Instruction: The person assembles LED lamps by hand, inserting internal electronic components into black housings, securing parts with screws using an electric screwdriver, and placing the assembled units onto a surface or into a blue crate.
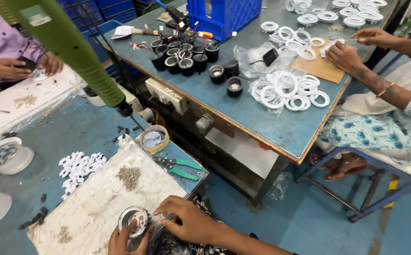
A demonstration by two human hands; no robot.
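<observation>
While both hands meet at the bottom edge of view, the left hand [126,241] cups a round metal fitting [133,219] from below, grip closed around its rim. Right hand [186,221] pinches the fitting's right side, fingers narrow on it. Fitting sits on a worn white pad [97,198] at the near edge of the blue desk [73,132]. Small pile of screws [129,176] lies on the pad just beyond. Green-handled pliers [179,167] rest to the right; a tape roll [154,139] farther off. Green powered driver [68,47] hangs overhead. Other people's hands work at neighbouring desks.
</observation>
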